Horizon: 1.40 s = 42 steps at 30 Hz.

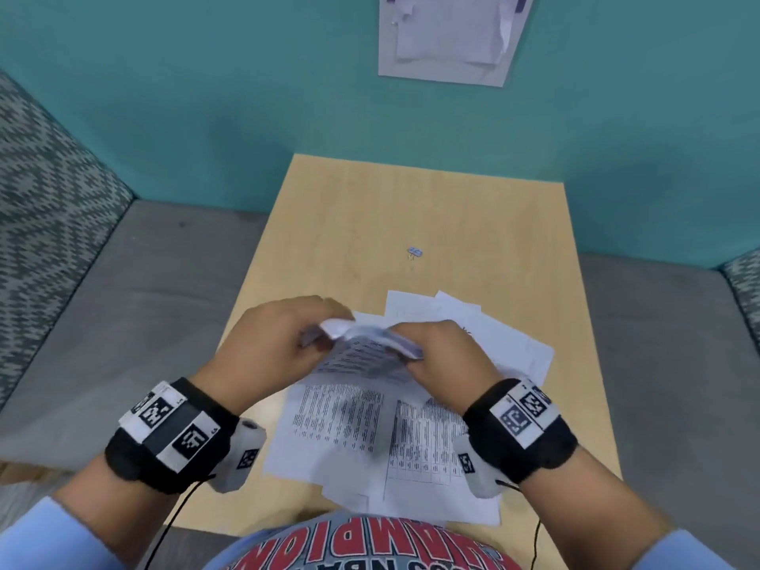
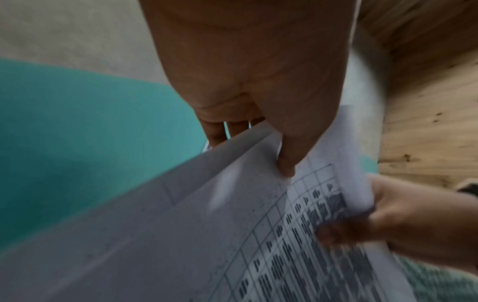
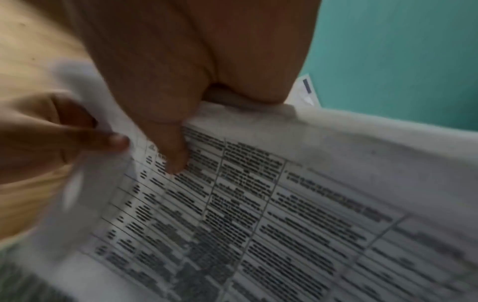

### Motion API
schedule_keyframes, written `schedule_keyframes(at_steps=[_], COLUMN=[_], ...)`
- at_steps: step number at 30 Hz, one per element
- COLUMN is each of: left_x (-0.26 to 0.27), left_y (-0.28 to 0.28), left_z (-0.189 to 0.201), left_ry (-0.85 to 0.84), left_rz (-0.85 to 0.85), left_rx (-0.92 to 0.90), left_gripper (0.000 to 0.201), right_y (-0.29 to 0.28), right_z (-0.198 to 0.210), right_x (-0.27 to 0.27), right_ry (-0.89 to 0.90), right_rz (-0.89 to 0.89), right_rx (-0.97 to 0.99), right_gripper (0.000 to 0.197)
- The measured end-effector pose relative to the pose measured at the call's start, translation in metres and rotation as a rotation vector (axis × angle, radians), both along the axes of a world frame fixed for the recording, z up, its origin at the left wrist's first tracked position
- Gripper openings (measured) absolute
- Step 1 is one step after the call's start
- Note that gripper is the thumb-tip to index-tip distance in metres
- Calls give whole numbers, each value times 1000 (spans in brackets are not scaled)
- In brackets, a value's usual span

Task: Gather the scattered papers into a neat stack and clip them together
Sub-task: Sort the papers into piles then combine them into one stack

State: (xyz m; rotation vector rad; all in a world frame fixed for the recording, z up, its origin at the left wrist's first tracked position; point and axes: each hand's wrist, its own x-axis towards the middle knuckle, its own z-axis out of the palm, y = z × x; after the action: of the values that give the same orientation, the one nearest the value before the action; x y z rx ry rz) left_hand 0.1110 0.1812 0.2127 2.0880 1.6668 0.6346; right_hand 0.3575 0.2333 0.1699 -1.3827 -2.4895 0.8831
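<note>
Several printed papers [image 1: 349, 421] with tables of text lie overlapping on the light wooden table [image 1: 329, 224], near its front edge. Both hands hold the top edge of a raised sheet [image 1: 362, 355] above the pile. My left hand [image 1: 288, 343] pinches it at the left, thumb on the printed face [image 2: 287, 163]. My right hand [image 1: 444, 355] grips it at the right, thumb pressed on the print [image 3: 175, 161]. A small binder clip [image 1: 415, 252] lies alone further back on the table, beyond both hands.
A teal wall [image 1: 205, 117] rises behind the table, with a paper notice [image 1: 448, 35] pinned on it. Grey upholstered seating [image 1: 123, 302] flanks the table on both sides. Bare tabletop lies between the clip and the papers.
</note>
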Motion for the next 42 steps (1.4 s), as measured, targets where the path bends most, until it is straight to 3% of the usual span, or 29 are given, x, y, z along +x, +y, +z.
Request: schedule_keyframes(at_steps=[2, 4, 5, 8, 10, 13, 17, 21, 24, 28, 31, 33, 35, 37, 39, 42], left_x=[-4, -16, -21, -27, -28, -14, 6, 9, 11, 13, 14, 13, 14, 13, 11, 7], left_y=[2, 1, -1, -6, -7, -7, -11, -10, -9, -14, -16, -12, -7, -6, -6, -17], left_z=[16, 33, 42, 46, 20, -43, -91, -83, -73, -97, -100, -91, -80, -78, -89, -119], left_ry=[-53, -279, -400, -625, -777, -656, -588, -728, -757, -647, -669, -704, -723, -761, -684, -423], left_rz=[59, 146, 173, 130, 110, 107, 233, 400, 412, 383, 459, 474, 455, 432, 396, 347], left_rx=[14, -25, -41, -60, -182, -373, -369, -206, -124, -326, -345, -234, -147, -126, -199, -369], left_gripper=[25, 33, 34, 34, 42, 50, 26, 23, 24, 37, 44, 23, 25, 31, 36, 47], right_y=[0, 2, 2, 4, 3, -4, -12, -12, -19, -26, -21, -20, -20, -18, -18, -21], right_z=[6, 16, 21, 37, 27, -11, -37, -15, -8, -33, -45, -38, -30, -30, -43, -74], right_x=[2, 12, 17, 27, 31, 34, 27, 16, 15, 9, 5, 3, 2, 2, -1, -9], right_ry=[112, 294, 406, 766, 780, 610, 563, 707, 769, 583, 468, 539, 617, 673, 625, 472], right_rz=[-86, -234, -302, -393, -394, -439, -581, -538, -468, -507, -606, -642, -623, -602, -628, -677], right_rx=[-45, -132, -175, -347, -387, -413, -428, -317, -244, -358, -309, -227, -145, -127, -192, -311], right_gripper=[40, 44, 41, 6, 22, 30, 12, 12, 28, 15, 26, 28, 25, 10, 10, 30])
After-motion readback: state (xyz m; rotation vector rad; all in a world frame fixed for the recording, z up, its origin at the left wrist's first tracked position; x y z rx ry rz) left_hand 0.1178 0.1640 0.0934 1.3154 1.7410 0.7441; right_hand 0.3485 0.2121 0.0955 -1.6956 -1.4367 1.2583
